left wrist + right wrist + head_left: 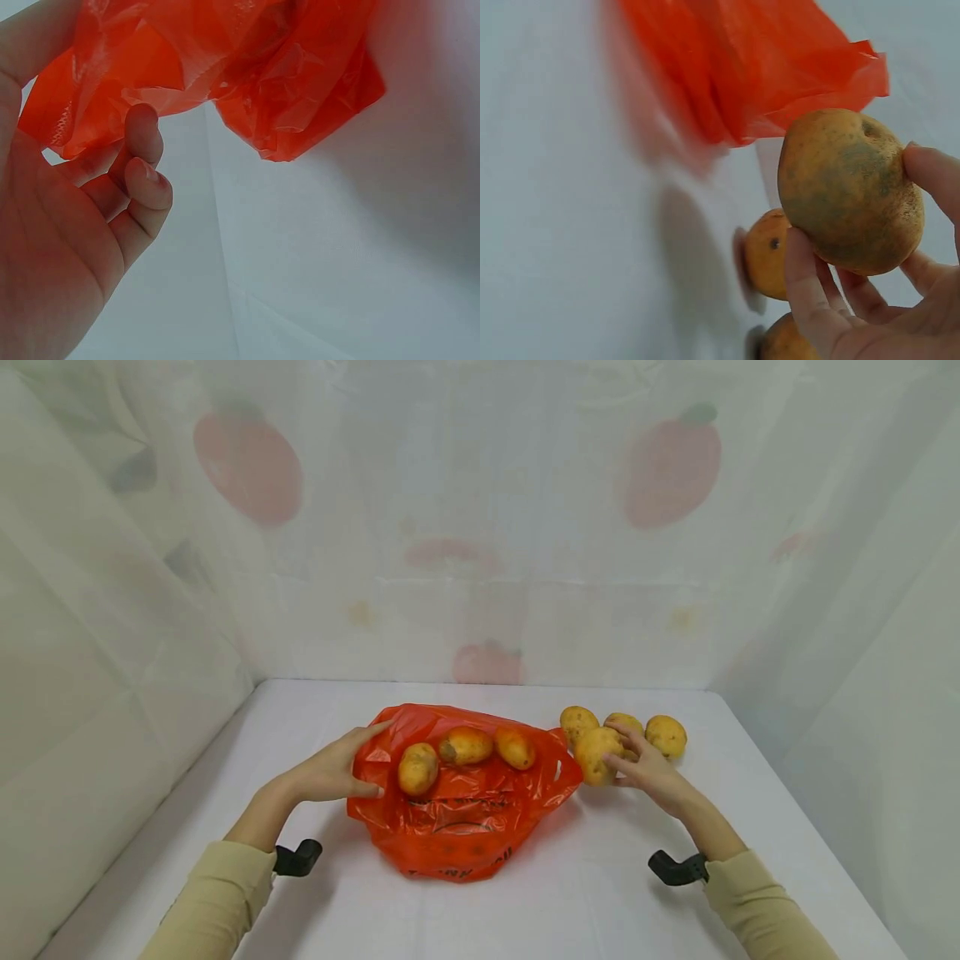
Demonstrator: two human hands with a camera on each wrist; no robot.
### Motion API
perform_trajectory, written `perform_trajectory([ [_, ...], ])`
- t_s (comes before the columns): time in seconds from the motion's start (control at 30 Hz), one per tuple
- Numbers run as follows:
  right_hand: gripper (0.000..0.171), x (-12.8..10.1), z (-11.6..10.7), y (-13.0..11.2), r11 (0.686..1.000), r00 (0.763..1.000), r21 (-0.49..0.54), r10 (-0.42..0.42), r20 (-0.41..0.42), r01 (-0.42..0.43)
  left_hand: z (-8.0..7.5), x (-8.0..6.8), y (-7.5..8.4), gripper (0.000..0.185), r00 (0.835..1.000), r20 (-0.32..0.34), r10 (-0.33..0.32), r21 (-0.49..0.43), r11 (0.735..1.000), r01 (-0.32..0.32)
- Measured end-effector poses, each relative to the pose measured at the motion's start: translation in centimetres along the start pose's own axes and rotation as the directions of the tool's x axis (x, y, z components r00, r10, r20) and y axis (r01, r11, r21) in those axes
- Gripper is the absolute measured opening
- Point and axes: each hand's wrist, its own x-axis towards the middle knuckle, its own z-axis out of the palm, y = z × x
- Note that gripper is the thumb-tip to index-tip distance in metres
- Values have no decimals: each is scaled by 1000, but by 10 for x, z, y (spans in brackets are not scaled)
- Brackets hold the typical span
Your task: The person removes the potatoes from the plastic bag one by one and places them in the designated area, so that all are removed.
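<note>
You seem to be midway through loading the thin, translucent red plastic bag (453,839): three oblong yellow-brown potatoes (467,746) lie in its mouth, and at least three rounder, loose yellow potatoes (666,737) sit to its right, partly hidden by your fingers. Your right hand (651,774) grips a large, roundish yellow potato (596,757) with thumb and fingertips, raised just beside the bag's right edge; whether the two touch, you cannot tell. The next move probably calls for carrying it leftward over the bag's mouth and letting go, without dragging the rim inward. Your left hand (330,770) reaches in at the bag's left edge, thumb and forefinger spread well apart against the plastic rather than pinching it, apparently propping the mouth wide; the other fingers are loosely bent.
</note>
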Motion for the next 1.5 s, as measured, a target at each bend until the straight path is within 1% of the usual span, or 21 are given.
perform_trajectory([
  [0.1,71,0,2,5,1000,1000,-28,14,20,-13,0,0,0,90,1000,1,-7,-6,1000,7],
  [0.3,71,-1,5,12,996,999,-88,27,19,-25,0,-1,-1,90,1000,3,-22,-20,1000,22],
  [0.43,72,-2,6,12,991,1000,-130,20,14,-18,0,-1,0,89,1000,2,-12,-24,1000,12],
  [0.67,74,-2,5,13,983,999,-183,32,14,-29,0,-2,1,90,1000,2,-27,-33,999,27],
  [0.77,73,-2,5,15,981,999,-189,38,16,-35,0,-2,1,90,1000,3,-30,-35,999,30],
  [1.03,72,0,7,19,978,998,-204,52,22,-46,1,-2,-1,90,1000,-3,1,-25,1000,-1],
  [1.27,71,1,7,21,973,998,-223,59,19,-53,0,-2,-2,90,1000,-4,-17,-34,999,17],
  [1.5,72,3,6,23,973,998,-222,62,7,-59,-1,-1,-1,89,1000,1,1,-32,999,-1],
])
